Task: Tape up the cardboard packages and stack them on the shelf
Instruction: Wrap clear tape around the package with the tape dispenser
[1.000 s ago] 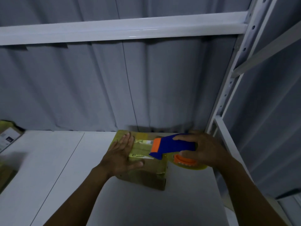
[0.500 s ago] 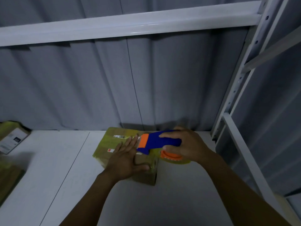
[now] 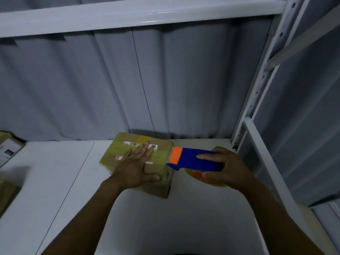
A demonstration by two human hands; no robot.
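the left hand (image 3: pixel 135 167) is lying flat and spread on top of the box (image 3: pixel 139 159), fingers (image 3: pixel 147 150) pointing toward the back wall, pressing it down rather than gripping it. the right hand (image 3: pixel 227 167) is closed around the tape dispenser (image 3: pixel 193 159), whose orange front end is sitting just beside the box's right edge; the yellowish tape roll (image 3: pixel 207 179) is showing below the palm.

the box is resting on the white shelf (image 3: pixel 55 181), near the back wall. its top is already carrying glossy yellowish tape bands over the labels, so taping of this box appears well advanced, possibly at the point of cutting or finishing a strip. whether the underside is sealed cannot be told. stacking is judged not yet done: this box is standing alone.

other boxes (image 3: pixel 7 153) are showing at the far left edge, partly out of view; whether they are taped cannot be told. the shelf upright (image 3: pixel 257 100) is standing close to the right hand and is limiting room for the dispenser on that side. the upper shelf beam (image 3: pixel 128 17) is crossing overhead, limiting stack height.
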